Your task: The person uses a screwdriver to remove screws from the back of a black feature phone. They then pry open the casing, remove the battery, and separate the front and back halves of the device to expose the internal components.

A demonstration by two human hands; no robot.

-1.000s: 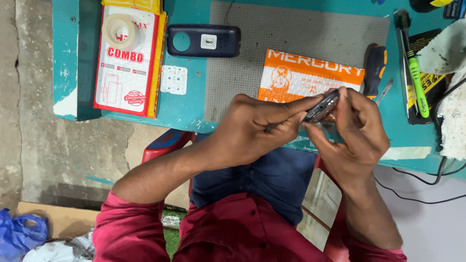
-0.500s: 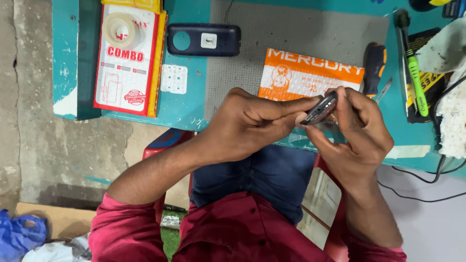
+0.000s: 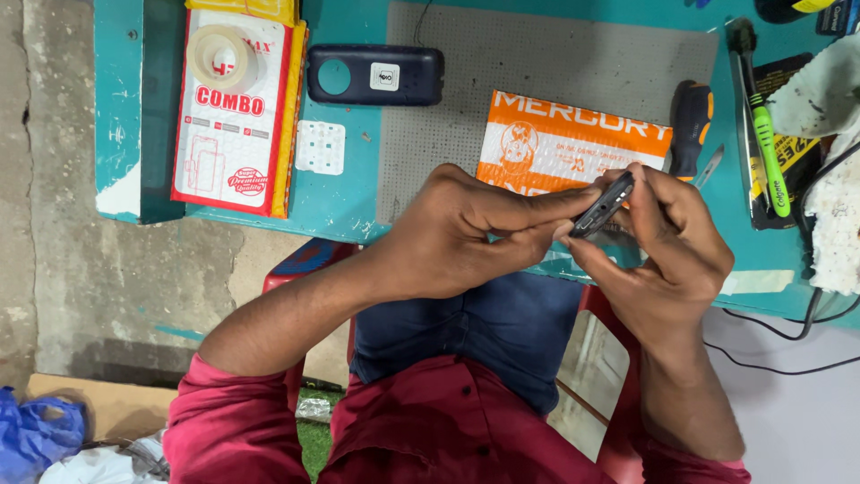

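Both my hands meet over the near edge of a teal workbench [image 3: 345, 202]. My left hand [image 3: 457, 233] pinches a small dark phone part [image 3: 604, 204] with extended fingers and thumb. My right hand [image 3: 667, 255] wraps around the same part from the right side, fingers curled over its top. The part is seen edge-on and mostly hidden by the fingers. A dark blue phone back shell [image 3: 376, 74] with a round camera hole lies face down farther back on the bench.
A grey mat [image 3: 537, 72] covers the bench middle, with an orange packet [image 3: 560, 143] on it. A red-and-white box [image 3: 235, 116] carries a tape roll [image 3: 222, 56]. A white keypad [image 3: 321, 147], screwdriver [image 3: 692, 125], green toothbrush [image 3: 766, 148] and white cloth [image 3: 833, 179] lie around.
My hands have shifted only slightly, and the dark part has tilted a little between my fingers. Everything on the bench stays where it was.
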